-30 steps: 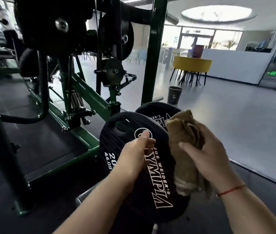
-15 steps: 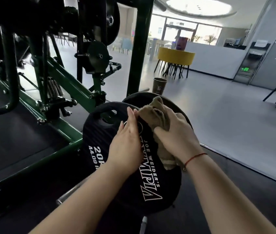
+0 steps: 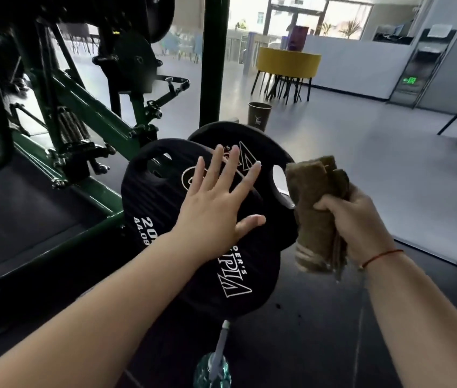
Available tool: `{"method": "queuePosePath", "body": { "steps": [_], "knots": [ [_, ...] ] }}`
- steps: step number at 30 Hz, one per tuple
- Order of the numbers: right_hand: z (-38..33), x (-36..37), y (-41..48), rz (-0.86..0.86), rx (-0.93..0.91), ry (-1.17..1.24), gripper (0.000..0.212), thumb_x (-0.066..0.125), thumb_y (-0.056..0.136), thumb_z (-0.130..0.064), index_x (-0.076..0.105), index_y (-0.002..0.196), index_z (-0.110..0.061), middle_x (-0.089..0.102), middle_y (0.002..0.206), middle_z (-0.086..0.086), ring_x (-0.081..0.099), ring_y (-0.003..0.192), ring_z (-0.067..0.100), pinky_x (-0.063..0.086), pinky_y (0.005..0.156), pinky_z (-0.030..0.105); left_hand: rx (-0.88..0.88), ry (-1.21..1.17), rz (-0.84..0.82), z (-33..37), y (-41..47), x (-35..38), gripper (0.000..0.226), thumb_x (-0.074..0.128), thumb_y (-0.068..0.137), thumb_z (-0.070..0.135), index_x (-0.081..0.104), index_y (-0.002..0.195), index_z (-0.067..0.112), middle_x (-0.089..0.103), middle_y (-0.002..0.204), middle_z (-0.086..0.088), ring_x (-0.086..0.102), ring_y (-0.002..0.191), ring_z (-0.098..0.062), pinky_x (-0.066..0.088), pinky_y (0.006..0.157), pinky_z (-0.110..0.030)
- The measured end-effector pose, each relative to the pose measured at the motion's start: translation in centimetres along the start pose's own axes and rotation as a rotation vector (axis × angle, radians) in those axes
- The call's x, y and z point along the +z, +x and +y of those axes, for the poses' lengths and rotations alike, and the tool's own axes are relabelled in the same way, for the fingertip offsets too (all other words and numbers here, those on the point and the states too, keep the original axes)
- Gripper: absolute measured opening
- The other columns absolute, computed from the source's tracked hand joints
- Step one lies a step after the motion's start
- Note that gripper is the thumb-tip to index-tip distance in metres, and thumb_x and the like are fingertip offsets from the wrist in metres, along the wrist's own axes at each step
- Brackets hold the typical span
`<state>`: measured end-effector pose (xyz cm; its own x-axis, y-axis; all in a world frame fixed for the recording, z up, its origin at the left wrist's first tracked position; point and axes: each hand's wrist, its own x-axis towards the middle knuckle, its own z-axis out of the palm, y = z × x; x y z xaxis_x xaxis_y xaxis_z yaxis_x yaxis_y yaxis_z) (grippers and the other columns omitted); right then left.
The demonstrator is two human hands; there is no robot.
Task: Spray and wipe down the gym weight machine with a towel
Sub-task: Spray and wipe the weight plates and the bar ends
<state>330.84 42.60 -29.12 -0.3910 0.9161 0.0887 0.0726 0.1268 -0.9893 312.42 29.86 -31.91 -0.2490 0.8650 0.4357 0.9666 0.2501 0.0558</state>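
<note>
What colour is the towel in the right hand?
Brown towel, gripped by the right hand; head view shows it.

Brown towel (image 3: 314,197) was folded into a thick wad, held upright in the right hand (image 3: 358,217), just right of the plates. Front weight plate (image 3: 151,203), black with white lettering, stood tilted, with the left hand (image 3: 210,214) flat on its face. A second plate (image 3: 252,138) sat close behind. Green machine frame (image 3: 93,107) stood to the left. Teal spray bottle (image 3: 214,368) lay below the plates.

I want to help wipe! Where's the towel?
In the head view, the towel is right of centre, bunched in the right hand, just right of the black weight plate.
</note>
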Motion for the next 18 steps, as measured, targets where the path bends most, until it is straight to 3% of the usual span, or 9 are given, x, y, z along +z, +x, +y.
{"method": "queuePosePath", "body": {
  "steps": [2,4,6,10,13,18],
  "knots": [
    [-0.2,-0.4,0.8,-0.018,-0.082,-0.048,0.029,0.061,0.08,0.005,0.069,0.095,-0.019,0.071,0.077,0.005,0.067,0.066,0.022,0.059,0.062,0.037,0.069,0.081,-0.032,-0.2,0.4,1.2,0.089,0.025,0.086,0.076,0.005,0.162,0.033,-0.014,0.17,-0.004,-0.024,0.153,-0.028,-0.015,0.124,-0.051],
    [0.6,-0.4,1.2,-0.055,-0.126,-0.091,0.036,0.065,0.073,-0.001,0.07,0.098,-0.026,0.073,0.085,0.003,0.07,0.075,0.021,0.06,0.071,0.04,0.108,0.122,0.017,-0.8,0.5,2.3,0.088,0.031,0.087,0.076,0.028,0.159,0.026,0.006,0.17,-0.009,-0.005,0.156,-0.034,0.003,0.126,-0.056],
    [1.4,0.1,1.1,-0.103,-0.191,-0.162,0.052,0.067,0.075,0.004,0.067,0.105,-0.039,0.072,0.094,-0.006,0.069,0.083,0.006,0.057,0.075,0.029,0.143,0.144,0.076,-1.4,0.7,3.5,0.086,0.036,0.089,0.075,0.04,0.154,0.018,0.021,0.167,-0.015,0.009,0.155,-0.04,0.018,0.123,-0.059],
    [3.0,1.8,0.9,-0.257,-0.317,-0.256,0.082,0.066,0.079,0.011,0.054,0.13,-0.052,0.062,0.124,-0.014,0.057,0.113,-0.006,0.046,0.093,0.015,0.189,0.154,0.163,-2.2,1.1,4.3,0.086,0.04,0.09,0.073,0.042,0.151,0.012,0.025,0.165,-0.019,0.012,0.154,-0.043,0.02,0.122,-0.062],
    [3.2,2.3,1.1,-0.278,-0.39,-0.266,0.084,0.066,0.079,0.012,0.048,0.129,-0.053,0.053,0.124,-0.027,0.047,0.112,-0.022,0.037,0.091,-0.001,0.191,0.137,0.18,-3.1,1.4,4.4,0.087,0.041,0.09,0.074,0.04,0.151,0.012,0.023,0.165,-0.02,0.009,0.154,-0.044,0.017,0.122,-0.063],
    [3.6,2.6,1.1,-0.346,-0.453,-0.262,0.079,0.063,0.081,0.012,0.05,0.121,-0.055,0.052,0.124,-0.023,0.051,0.115,-0.011,0.044,0.101,0.017,0.108,-0.008,0.161,-4.9,2.3,3.9,0.089,0.03,0.09,0.079,0.034,0.152,0.015,0.01,0.168,-0.017,-0.006,0.155,-0.042,0.009,0.121,-0.065]
  ]
}}
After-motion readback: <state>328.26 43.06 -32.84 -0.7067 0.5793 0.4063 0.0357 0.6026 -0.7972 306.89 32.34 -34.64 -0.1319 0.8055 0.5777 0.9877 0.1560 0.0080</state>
